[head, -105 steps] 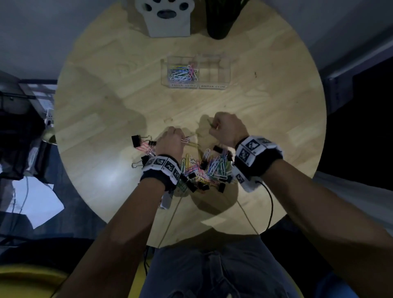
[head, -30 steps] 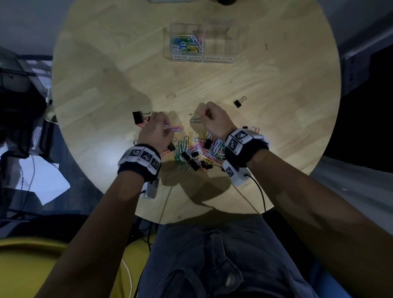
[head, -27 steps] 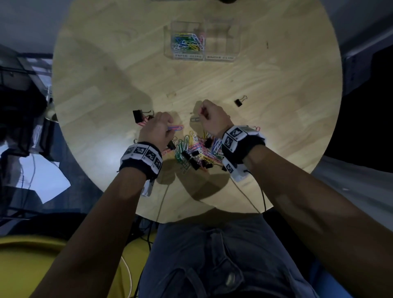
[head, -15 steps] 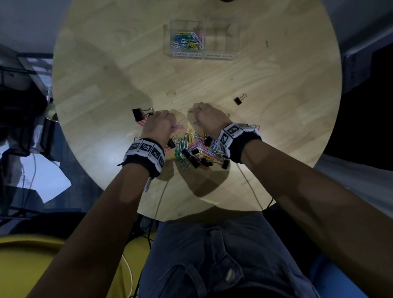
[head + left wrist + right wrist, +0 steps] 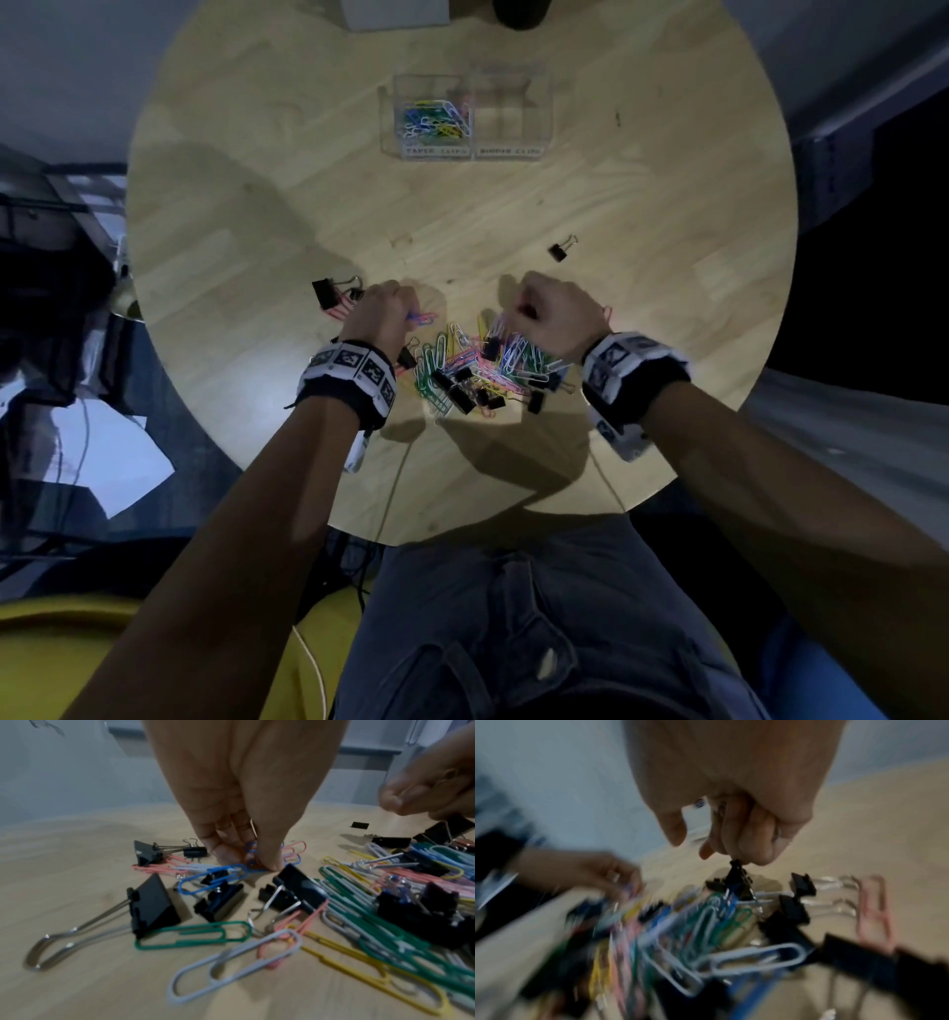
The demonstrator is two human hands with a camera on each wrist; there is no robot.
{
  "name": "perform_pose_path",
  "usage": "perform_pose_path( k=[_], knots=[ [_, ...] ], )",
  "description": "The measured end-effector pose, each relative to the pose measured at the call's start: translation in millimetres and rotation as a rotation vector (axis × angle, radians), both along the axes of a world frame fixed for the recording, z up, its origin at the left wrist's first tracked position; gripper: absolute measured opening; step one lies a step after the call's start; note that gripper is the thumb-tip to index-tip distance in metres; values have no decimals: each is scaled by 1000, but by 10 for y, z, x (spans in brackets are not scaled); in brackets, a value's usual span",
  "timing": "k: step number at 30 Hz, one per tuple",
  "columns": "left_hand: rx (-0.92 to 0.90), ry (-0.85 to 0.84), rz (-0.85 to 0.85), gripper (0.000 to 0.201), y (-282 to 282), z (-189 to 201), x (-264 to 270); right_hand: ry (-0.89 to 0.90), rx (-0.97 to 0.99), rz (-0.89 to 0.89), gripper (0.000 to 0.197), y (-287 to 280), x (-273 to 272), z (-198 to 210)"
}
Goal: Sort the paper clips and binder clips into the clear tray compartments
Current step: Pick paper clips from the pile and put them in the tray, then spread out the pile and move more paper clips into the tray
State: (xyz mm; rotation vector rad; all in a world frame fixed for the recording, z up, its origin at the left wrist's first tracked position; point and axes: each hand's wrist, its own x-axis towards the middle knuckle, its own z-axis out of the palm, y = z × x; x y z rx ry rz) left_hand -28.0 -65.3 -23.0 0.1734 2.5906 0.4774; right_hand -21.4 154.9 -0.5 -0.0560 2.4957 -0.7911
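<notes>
- A lone large binder clip (image 5: 324, 293) lies at about 9 o'clock of the pile, just left of the left hand (image 5: 382, 318), with pink paper clips (image 5: 340, 312) beside it.
- The left hand's grip is closed: thumb and fingers (image 5: 267, 858) pinch a blue paper clip (image 5: 250, 850) down at the counter (image 5: 257, 231). A pink and blue clip end (image 5: 423, 318) sticks out at 3 o'clock of the fist in the head view.
- In the left wrist view another blue paper clip (image 5: 213, 880) lies just below the fingertips, resting over a small black binder clip (image 5: 219, 902); a big binder clip (image 5: 154, 906) sits at 8 o'clock of it.
- The mixed pile of clips (image 5: 477, 365) lies between the two wrists, at 6 o'clock of both hands.
- The clear tray (image 5: 464, 151) stands far off at 12 o'clock. Its left compartment holds coloured paper clips (image 5: 434, 121); the labels on its front wall are too small to read surely.
- The right hand (image 5: 554, 318) is curled into a fist above the right edge of the pile. In the right wrist view its fingertips (image 5: 757, 852) touch the top of a small black binder clip (image 5: 738, 880); the view is blurred, so I cannot tell whether they grip it or hold something inside the fist.
- A single small binder clip (image 5: 561, 250) lies apart at 1 o'clock of the right hand.
- A pink paper clip (image 5: 872, 908) lies at the far right of the right wrist view.
</notes>
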Motion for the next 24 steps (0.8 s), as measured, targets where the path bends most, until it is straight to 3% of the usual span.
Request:
perform_pose_path(
  k=[1, 4, 9, 12, 15, 20, 24],
  knots=[
    [1, 12, -6, 13, 7, 6, 10, 50, 99, 182, 7, -37, 20, -5],
    [7, 52, -17, 12, 37, 30, 34, 156, 284, 474, 46, -139, -27, -37],
    [219, 121, 116, 12, 126, 175, -128, 99, 408, 696, 34, -230, -168, 135],
    [334, 254, 248, 16, 199, 329, -510, 21, 407, 655, 28, -213, -246, 141],
    [327, 354, 332, 19, 280, 526, -1013, 2, 321, 541, 19, -116, -326, 198],
    [165, 331, 239, 23, 344, 583, -1622, 23, 273, 466, 21, 12, -515, 382],
    [97, 267, 161, 29, 349, 539, -1674, 17, 224, 370, 18, -34, -793, 525]
  ],
)
